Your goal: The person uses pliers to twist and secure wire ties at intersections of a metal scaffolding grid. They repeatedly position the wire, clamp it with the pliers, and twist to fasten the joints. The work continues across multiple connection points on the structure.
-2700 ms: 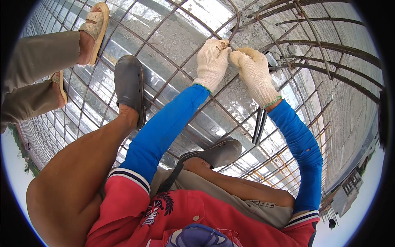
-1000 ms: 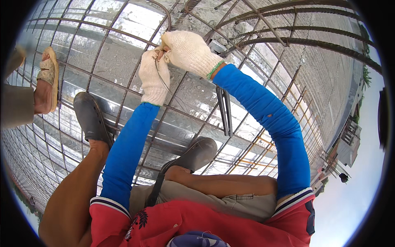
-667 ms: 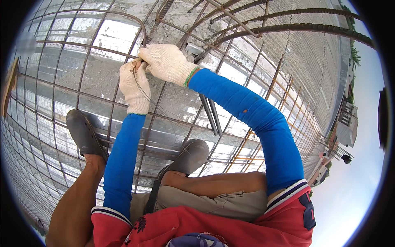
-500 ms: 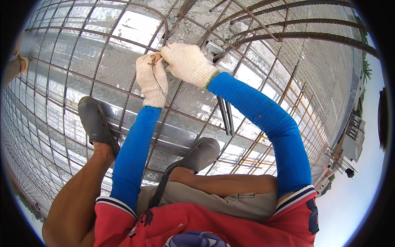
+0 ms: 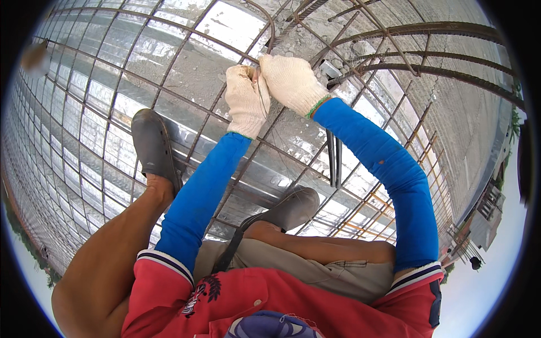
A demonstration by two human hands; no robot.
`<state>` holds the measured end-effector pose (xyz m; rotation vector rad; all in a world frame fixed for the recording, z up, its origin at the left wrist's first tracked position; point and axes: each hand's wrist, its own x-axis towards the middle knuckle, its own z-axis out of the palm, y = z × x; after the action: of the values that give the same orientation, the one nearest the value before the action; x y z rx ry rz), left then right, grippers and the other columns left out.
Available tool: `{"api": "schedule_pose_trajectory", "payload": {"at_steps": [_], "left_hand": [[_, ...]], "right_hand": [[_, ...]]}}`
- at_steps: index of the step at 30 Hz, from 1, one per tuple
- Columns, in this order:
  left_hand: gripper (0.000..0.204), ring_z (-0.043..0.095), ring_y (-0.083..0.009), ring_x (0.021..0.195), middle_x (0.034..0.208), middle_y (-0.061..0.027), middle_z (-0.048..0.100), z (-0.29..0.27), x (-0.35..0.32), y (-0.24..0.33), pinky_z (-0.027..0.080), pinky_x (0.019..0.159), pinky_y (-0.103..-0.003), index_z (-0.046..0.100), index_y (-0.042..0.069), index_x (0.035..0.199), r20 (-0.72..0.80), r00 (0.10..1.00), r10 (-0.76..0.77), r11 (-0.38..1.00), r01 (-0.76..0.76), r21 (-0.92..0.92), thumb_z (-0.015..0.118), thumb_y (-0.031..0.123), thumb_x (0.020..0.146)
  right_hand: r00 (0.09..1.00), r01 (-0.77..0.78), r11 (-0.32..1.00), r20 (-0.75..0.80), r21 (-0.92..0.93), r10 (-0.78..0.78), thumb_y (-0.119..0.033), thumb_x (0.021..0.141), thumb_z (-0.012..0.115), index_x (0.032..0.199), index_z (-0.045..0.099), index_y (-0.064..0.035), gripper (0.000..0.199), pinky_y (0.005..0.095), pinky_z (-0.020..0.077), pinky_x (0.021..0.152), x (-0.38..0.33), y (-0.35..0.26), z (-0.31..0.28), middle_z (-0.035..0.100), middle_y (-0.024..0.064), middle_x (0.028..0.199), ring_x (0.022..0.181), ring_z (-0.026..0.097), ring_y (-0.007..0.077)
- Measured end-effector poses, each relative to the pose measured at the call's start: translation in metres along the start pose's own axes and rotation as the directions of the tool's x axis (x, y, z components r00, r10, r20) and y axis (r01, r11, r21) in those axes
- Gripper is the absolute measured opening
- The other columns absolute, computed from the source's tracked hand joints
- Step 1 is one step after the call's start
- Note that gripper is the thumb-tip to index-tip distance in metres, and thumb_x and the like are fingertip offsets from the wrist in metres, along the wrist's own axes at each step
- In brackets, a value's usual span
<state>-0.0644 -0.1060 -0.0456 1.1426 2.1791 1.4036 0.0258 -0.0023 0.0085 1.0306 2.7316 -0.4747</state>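
Observation:
Both my hands wear cream knit gloves and meet at a crossing of the rebar mesh [image 5: 209,111], just beside a bent bar end. My left hand [image 5: 246,101] is closed, with thin tie wire [image 5: 271,130] trailing from it down past the wrist. Against its fingertips, my right hand [image 5: 293,83] is curled, its thumb and fingers pressed together at the bar. What lies between the right fingers is hidden by the glove. Below my right wrist, a pair of dark tool handles [image 5: 335,159] points down through the mesh.
Thick ribbed bars [image 5: 439,69] arch over at upper right. My grey clogs [image 5: 150,142] stand on the mesh, above shiny metal decking. Broken concrete [image 5: 310,39] lies beyond my hands. Orange-brown bars [image 5: 366,209] run at right. A blurred shape [image 5: 35,57] shows at far left.
The view has shifted, so hands and mesh sit farther right and slightly lower or higher in places. My hands stay together at the same crossing. A person's foot at far left has mostly left view.

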Motion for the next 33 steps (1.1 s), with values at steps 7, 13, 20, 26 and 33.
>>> {"api": "schedule_pose_trajectory", "payload": {"at_steps": [7, 13, 20, 26, 33], "left_hand": [[0.017, 0.062, -0.0253, 0.084, 0.095, -0.0121, 0.058, 0.003, 0.002, 0.008, 0.052, 0.078, -0.037, 0.060, 0.000, 0.105, 0.012, 0.996, -0.094, 0.993, 0.095, -0.075, 0.069, 0.014, 0.103], [0.019, 0.063, -0.0259, 0.088, 0.098, -0.0126, 0.060, 0.003, 0.006, 0.005, 0.054, 0.081, -0.038, 0.060, -0.001, 0.110, 0.013, 0.993, -0.120, 0.991, 0.121, -0.057, 0.069, 0.014, 0.103], [0.019, 0.068, -0.0292, 0.098, 0.106, -0.0160, 0.066, 0.005, 0.008, -0.002, 0.055, 0.088, -0.039, 0.063, -0.002, 0.116, 0.073, 0.984, -0.163, 0.985, 0.166, -0.042, 0.068, 0.009, 0.101], [0.013, 0.069, -0.0332, 0.102, 0.107, -0.0161, 0.070, 0.003, 0.006, -0.004, 0.055, 0.092, -0.041, 0.075, 0.002, 0.109, 0.091, 0.995, -0.036, 0.999, 0.034, 0.015, 0.066, 0.007, 0.100], [0.012, 0.069, -0.0346, 0.098, 0.103, -0.0164, 0.069, 0.003, 0.006, -0.009, 0.055, 0.088, -0.043, 0.075, 0.002, 0.107, 0.034, 0.994, 0.102, 0.994, -0.103, 0.021, 0.068, 0.006, 0.099]], "right_hand": [[0.934, -0.254, 0.818, -0.090, 0.516, 0.347, -0.024, 0.097, 0.062, 0.091, 0.071, 0.0064, 0.032, 0.0522, 0.0575, 0.068, 0.002, -0.001, 0.026, 0.074, 0.0263, 0.083, 0.076, 0.074, 0.0449], [0.831, -0.410, 0.087, 0.333, 0.908, 0.446, -0.023, 0.090, 0.072, 0.077, 0.071, 0.0017, 0.028, 0.0295, 0.0422, 0.050, -0.001, -0.008, 0.008, 0.062, 0.0009, 0.067, 0.056, 0.055, 0.0103], [0.927, -0.362, 0.477, 0.257, 0.801, 0.272, -0.021, 0.089, 0.074, 0.100, 0.074, 0.0022, 0.026, 0.0295, 0.0509, 0.059, -0.024, 0.026, -0.010, 0.069, 0.0050, 0.078, 0.063, 0.063, 0.0134], [0.927, -0.050, 0.855, -0.294, 0.517, 0.233, -0.021, 0.097, 0.076, 0.115, 0.072, -0.0064, 0.023, 0.0410, 0.0591, 0.080, -0.034, 0.064, -0.026, 0.076, 0.0149, 0.098, 0.091, 0.076, 0.0324], [0.917, 0.382, 0.923, -0.142, 0.039, -0.374, -0.019, 0.095, 0.077, 0.119, 0.073, -0.0071, 0.028, 0.0408, 0.0609, 0.092, -0.002, 0.044, -0.072, 0.074, 0.0120, 0.109, 0.107, 0.075, 0.0281]]}}
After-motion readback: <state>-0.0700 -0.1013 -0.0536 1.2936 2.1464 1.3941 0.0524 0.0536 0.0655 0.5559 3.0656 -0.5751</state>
